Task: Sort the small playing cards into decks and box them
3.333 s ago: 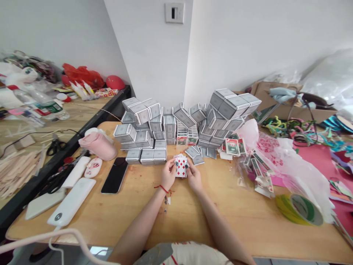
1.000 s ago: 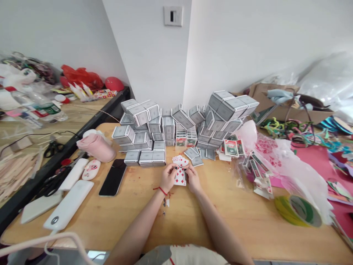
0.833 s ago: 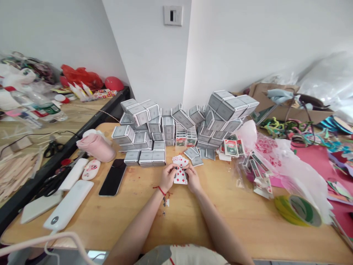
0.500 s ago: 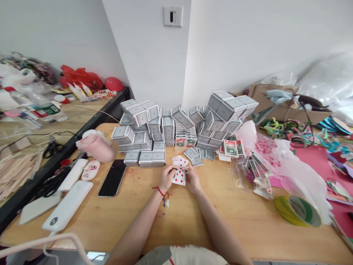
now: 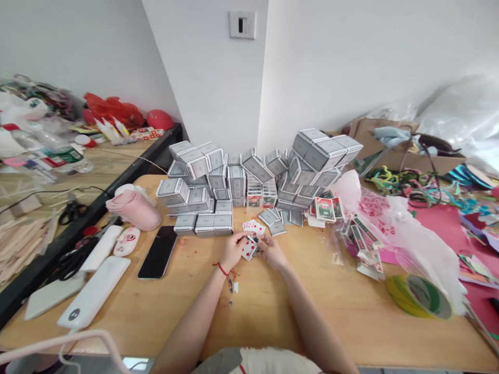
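Several red-suited playing cards [image 5: 248, 251] are pinched between my two hands, low over the middle of the wooden table. My left hand [image 5: 234, 250], with a red string bracelet at the wrist, grips them from the left, thumb on top. From the right, my right hand [image 5: 272, 251] has its fingers closed on the cards' upper right edge, which is tilted. Just beyond my fingertips lie face-up, fanned playing cards [image 5: 253, 227]. A few grey-backed cards [image 5: 273, 220] rest a little farther back and to the right.
Stacked grey card blocks [image 5: 213, 223] form a wall at the back, rising on the right. A black phone [image 5: 158, 253] and white power bank [image 5: 93, 293] lie left. On the right are card boxes [image 5: 325, 209], a plastic bag [image 5: 424, 259] and a tape roll [image 5: 419, 296].
The cards in my hands have turned from facing up flat to tilted, and my right fingers have closed in toward my left. The view has shifted slightly.
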`<state>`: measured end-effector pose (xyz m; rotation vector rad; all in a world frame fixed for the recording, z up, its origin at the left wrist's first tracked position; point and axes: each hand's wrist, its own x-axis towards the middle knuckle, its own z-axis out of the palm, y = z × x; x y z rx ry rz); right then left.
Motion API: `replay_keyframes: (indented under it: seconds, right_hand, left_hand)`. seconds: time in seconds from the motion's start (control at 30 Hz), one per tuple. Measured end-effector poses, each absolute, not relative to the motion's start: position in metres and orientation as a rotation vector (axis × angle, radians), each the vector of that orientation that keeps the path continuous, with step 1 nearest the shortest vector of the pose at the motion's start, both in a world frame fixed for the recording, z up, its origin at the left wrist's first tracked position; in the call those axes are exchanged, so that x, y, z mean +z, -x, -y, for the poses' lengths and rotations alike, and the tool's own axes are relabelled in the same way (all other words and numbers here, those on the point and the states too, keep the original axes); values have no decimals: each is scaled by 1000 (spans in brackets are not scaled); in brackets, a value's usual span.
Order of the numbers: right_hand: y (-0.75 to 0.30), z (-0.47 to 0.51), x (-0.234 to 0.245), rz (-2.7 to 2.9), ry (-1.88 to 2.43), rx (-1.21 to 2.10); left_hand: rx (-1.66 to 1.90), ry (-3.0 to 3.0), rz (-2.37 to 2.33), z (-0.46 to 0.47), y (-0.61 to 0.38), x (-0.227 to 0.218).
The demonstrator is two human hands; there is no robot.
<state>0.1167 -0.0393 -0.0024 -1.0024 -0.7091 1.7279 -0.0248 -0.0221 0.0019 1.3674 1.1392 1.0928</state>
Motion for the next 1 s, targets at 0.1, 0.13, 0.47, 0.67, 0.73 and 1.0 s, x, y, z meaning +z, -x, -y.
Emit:
replay_keyframes:
  seconds: [0.1, 0.13, 0.47, 0.67, 0.73, 1.0]
  right_hand:
    - [-118, 38, 0, 791, 974, 1812]
    - [-119, 38, 0, 816, 963, 1839]
    - [-113, 40, -7, 994, 1000, 1764]
    - [-112, 42, -10, 1066, 1016, 1643]
    - [-113, 42, -11, 1104, 1037, 1609]
    - [-111, 44, -5, 1146, 1021, 1613]
  left_hand:
    - [1132, -1274, -1078, 20, 24, -1]
    - [1136, -1266, -1069, 20, 25, -1]
    - [1107, -1204, -1032, 24, 28, 3]
    - [1018, -1498, -1209, 28, 23, 4]
    - [993, -1551, -1269, 28, 22, 4]
    - [962, -1619, -1284, 26, 23, 1]
